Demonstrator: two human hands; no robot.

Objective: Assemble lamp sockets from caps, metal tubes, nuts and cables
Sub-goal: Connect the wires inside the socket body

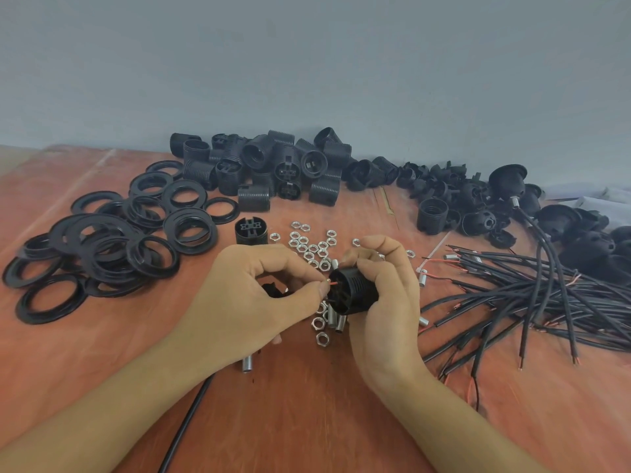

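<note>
A black cable [191, 414] crosses the table's [307, 421] near edge from under the left forearm, with a metal tube [246, 365] just beside it. Over the table's middle, the right hand [386, 302] has its grip curled round a black socket body [355, 291]. The left hand [246, 295] pinches a red wire [334, 283] at that body's open end, with a black part [273, 290] half hidden in its palm. Behind the hands lie loose nuts [307, 242]; cables [546, 295] fan toward the right edge, rings [112, 240] are heaped toward the left edge, and threaded shells [266, 165] and caps [478, 196] line the far edge.
</note>
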